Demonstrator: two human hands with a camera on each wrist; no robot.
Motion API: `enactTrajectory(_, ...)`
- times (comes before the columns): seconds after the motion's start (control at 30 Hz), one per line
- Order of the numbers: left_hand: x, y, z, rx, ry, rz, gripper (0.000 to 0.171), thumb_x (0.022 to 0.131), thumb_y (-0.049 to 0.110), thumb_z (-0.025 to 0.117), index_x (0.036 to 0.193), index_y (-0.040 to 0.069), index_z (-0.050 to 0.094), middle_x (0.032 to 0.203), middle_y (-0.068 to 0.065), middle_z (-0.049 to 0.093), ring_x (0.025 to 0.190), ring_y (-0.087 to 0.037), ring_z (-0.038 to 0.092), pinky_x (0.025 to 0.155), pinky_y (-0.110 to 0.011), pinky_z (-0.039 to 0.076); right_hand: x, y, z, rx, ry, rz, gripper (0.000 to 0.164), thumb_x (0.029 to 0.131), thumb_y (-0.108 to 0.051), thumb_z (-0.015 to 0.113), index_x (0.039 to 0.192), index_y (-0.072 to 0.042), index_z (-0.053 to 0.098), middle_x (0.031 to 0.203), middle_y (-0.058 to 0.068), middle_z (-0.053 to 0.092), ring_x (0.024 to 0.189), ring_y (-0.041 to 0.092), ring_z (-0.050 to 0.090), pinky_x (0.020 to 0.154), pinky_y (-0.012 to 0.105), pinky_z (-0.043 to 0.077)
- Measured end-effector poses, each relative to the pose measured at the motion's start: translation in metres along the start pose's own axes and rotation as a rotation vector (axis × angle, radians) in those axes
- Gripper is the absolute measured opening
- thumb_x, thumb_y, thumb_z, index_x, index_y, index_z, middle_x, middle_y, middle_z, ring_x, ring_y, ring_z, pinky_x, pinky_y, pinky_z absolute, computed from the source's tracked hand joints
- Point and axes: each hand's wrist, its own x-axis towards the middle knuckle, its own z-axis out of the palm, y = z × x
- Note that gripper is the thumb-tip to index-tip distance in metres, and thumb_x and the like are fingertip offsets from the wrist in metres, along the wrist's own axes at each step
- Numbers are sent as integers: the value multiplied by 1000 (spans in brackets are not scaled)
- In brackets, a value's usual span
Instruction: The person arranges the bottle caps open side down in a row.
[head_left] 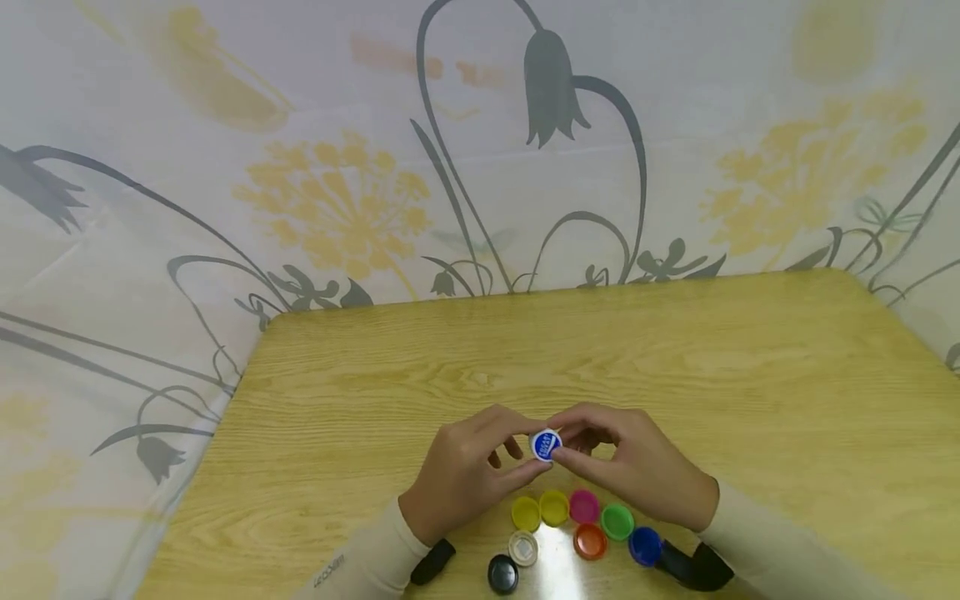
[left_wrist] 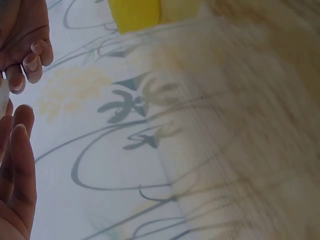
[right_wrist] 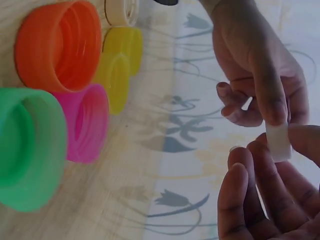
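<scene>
A small white bottle cap (head_left: 545,445) with a blue printed top is held up between both hands above the table. My left hand (head_left: 467,468) pinches it from the left, thumb below and index finger above. From the other side my right hand (head_left: 637,460) grips it, with the thumb lying over its lower right edge. The right wrist view shows the cap edge-on, as a pale band between the fingertips. Only part of the cap shows at the left border of the left wrist view.
Nearer my body on the wooden table (head_left: 375,358) lie several caps: two yellow (head_left: 554,507), pink (head_left: 584,506), green (head_left: 617,522), orange (head_left: 591,542), blue (head_left: 645,547), white (head_left: 523,548) and black (head_left: 502,575). A flower-patterned wall covering (head_left: 480,200) stands behind the table.
</scene>
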Motion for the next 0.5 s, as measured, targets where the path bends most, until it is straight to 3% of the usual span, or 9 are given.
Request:
enactTrajectory(0.17, -8, -9, -16, -35, -53, -197, 34, 83, 21, 83, 113, 13, 71, 104, 0, 75, 72, -6, 71, 59, -6, 49, 30, 2, 5, -40, -112, 26, 21, 95, -24, 71, 113, -14, 72, 92, -10, 72, 81, 2, 64, 74, 24, 56)
enactTrajectory(0.3, -16, -17, -29, -42, -121, -347, 33, 85, 25, 81, 116, 16, 71, 110, 1, 76, 76, -7, 74, 59, -9, 50, 52, 5, 16, -38, -193, 39, 23, 93, -20, 72, 114, -11, 72, 93, -6, 73, 82, 2, 65, 74, 24, 56)
enactTrajectory(0.5, -31, -30, -48, 35, -240, -490, 29, 87, 29, 79, 113, 20, 71, 109, 4, 76, 75, -6, 74, 62, -15, 52, 78, 10, 44, -64, -293, 42, 20, 92, -14, 73, 111, -9, 72, 88, -5, 75, 79, -1, 65, 74, 20, 55)
